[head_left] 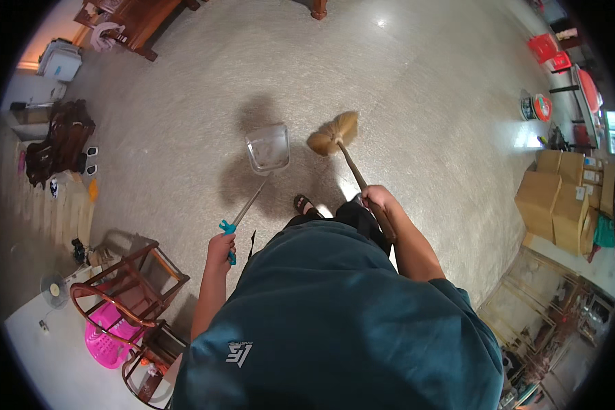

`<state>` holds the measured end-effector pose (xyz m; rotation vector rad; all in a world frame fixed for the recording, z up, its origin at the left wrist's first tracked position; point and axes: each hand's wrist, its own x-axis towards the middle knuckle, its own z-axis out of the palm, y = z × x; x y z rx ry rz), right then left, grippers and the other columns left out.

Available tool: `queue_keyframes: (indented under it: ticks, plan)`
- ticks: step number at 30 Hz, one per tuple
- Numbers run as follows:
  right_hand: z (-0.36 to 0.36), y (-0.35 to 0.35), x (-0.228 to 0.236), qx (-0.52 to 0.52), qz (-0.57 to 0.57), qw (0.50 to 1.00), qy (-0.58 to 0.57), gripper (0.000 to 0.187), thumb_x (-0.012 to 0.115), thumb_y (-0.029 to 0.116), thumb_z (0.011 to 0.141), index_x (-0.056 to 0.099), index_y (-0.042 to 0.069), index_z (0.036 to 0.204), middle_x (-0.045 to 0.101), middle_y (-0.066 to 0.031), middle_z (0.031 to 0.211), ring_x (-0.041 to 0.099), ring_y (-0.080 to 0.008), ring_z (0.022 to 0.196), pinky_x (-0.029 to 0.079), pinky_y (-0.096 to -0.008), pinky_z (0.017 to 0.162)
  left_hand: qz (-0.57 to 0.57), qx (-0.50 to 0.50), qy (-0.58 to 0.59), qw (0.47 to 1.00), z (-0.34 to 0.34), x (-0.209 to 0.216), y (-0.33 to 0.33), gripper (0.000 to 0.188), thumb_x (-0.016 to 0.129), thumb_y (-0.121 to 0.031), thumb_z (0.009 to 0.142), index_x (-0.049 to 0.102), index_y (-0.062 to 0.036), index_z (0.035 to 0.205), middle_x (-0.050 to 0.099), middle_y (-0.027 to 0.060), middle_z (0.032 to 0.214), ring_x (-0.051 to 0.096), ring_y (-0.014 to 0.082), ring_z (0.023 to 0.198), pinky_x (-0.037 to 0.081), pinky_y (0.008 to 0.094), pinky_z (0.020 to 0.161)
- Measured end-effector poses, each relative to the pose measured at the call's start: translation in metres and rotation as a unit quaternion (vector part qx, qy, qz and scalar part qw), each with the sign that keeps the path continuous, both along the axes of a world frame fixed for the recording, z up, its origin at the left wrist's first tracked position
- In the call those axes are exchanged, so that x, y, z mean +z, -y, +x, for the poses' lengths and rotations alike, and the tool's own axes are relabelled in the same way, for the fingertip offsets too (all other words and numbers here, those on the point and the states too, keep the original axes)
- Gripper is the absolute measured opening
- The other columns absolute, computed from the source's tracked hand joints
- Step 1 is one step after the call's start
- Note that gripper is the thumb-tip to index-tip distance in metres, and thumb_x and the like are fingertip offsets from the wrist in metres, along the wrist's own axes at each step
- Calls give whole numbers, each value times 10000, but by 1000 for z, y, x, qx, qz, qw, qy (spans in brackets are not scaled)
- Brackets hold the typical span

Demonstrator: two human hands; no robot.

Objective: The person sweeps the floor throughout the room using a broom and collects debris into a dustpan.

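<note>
The left fingers [227,247] are wrapped round the turquoise grip [226,228] of the pan [269,147], which lies ahead of them and a little to their right, at the far end of a thin rod [249,204]; the right fingers [372,193] are closed round the broom [350,164] partway along its length, its tan bristles [347,128] ahead of them and to their left, near the pan but apart from it; whether pan or bristles touch the floor [417,102] is hard to tell from above; for clean sweeping, the pan's lip is probably best set flat and facing the bristles, with the left fingers firm enough that it neither tips nor slides; the broom likely wants short, low strokes toward the left fingers' side, since a hard flick could overshoot the pan; the sandal [301,202], between the two sets of fingers, is best left clear of each stroke.
</note>
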<state>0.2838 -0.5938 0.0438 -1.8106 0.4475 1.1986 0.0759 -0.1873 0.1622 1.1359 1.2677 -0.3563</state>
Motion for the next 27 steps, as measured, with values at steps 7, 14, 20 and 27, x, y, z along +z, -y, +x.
queue_keyframes:
  ticks: [7,14,20,27]
  plan:
    - [70,5,13,40,24,998,30,103,555,146,736,547,48,707,527,-64,557,496,-166,437,412,-316,400,-2,162,-32,986,3,-7,-2,116,563,-97,802,478,-87,724,438,-6,551,411,97,433,309,240,377]
    - [115,79,109,-19,-9,999,33,308,551,25,705,563,-24,1008,537,-64,613,521,-144,470,434,-274,421,56,283,-35,957,20,-12,23,150,544,-96,812,464,-105,685,439,-8,547,410,97,428,311,244,369]
    - [176,128,104,143,-201,966,81,261,558,45,681,566,-48,925,595,-154,659,622,-225,549,498,-337,476,37,338,-51,939,54,-5,35,194,511,-105,827,418,-126,659,398,-18,522,388,95,414,312,241,378]
    - [279,93,6,252,-258,933,5,147,556,66,711,585,-71,664,603,-150,580,614,-240,496,492,-379,447,59,410,-3,910,52,-10,58,169,519,-130,826,433,-132,681,382,-25,510,384,107,410,323,251,383]
